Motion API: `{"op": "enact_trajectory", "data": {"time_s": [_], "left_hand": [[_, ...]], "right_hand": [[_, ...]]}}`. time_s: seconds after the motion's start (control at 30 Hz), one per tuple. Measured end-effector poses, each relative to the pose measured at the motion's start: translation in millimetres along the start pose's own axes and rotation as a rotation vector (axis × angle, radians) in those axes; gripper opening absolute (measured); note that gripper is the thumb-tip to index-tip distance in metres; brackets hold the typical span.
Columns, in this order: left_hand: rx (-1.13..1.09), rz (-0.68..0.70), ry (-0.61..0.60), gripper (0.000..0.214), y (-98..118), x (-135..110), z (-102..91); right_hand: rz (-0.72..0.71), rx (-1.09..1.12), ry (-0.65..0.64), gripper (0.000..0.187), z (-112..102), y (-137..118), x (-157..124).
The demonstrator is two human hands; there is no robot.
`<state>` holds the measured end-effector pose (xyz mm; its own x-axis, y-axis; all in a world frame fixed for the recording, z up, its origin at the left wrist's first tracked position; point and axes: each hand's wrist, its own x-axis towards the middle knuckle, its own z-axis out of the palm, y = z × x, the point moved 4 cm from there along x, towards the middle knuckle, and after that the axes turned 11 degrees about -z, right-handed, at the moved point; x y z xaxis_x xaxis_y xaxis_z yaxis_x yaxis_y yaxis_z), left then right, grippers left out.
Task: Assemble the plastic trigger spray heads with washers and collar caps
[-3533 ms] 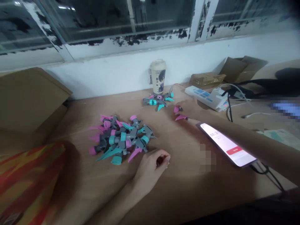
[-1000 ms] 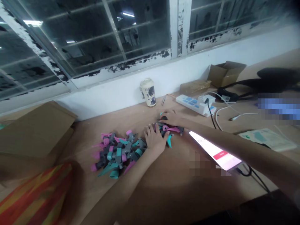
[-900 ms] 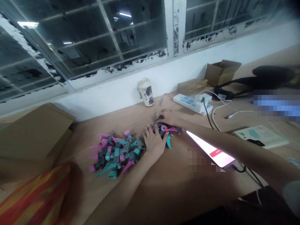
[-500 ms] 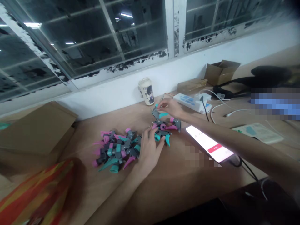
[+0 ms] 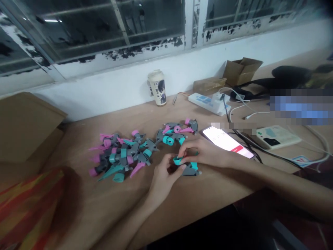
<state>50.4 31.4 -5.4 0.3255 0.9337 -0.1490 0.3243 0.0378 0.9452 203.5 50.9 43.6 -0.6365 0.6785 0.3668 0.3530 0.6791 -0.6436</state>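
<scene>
One grey-and-teal trigger spray head, gripped by my left hand and right hand, lay at the left's three o'clock, long axis toward four.

Sprayer pile left of phone
</scene>
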Motion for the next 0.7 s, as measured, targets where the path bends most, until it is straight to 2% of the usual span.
{"op": "enact_trajectory", "data": {"time_s": [0.1,0.17,0.23,0.3,0.4,0.47,0.57,0.7], "left_hand": [[-0.164,-0.02,0.146,0.027,-5.3,2.3,-12.6],[-0.272,-0.06,0.229,0.03,-8.6,0.8,-18.4],[-0.352,-0.126,0.263,0.038,-10.5,-1.3,-19.8],[-0.367,-0.171,0.25,0.043,-8.7,-3.7,-18.0],[-0.351,-0.2,0.18,0.026,-2.7,-8.4,-13.1],[-0.363,-0.223,0.143,0.019,-1.1,-11.7,-10.6],[-0.411,-0.209,0.072,0.022,-2.5,-12.9,-7.8],[-0.463,-0.153,-0.04,0.042,-4.7,-9.1,-7.8]], "right_hand": [[-0.032,-0.314,0.231,0.03,3.4,-8.5,-7.3],[-0.076,-0.576,0.327,0.031,11.3,-21.5,-15.1],[-0.126,-0.759,0.351,0.025,25.2,-34.6,-21.4],[-0.141,-0.81,0.323,0.032,40.9,-40.6,-24.2],[-0.142,-0.754,0.226,0.049,58.8,-36.0,-22.1],[-0.158,-0.675,0.189,0.046,60.4,-30.5,-18.9],[-0.152,-0.431,0.193,0.033,44.8,-25.8,-13.2],[0.052,-0.02,0.146,0.029,20.0,-17.1,-3.6]]}}
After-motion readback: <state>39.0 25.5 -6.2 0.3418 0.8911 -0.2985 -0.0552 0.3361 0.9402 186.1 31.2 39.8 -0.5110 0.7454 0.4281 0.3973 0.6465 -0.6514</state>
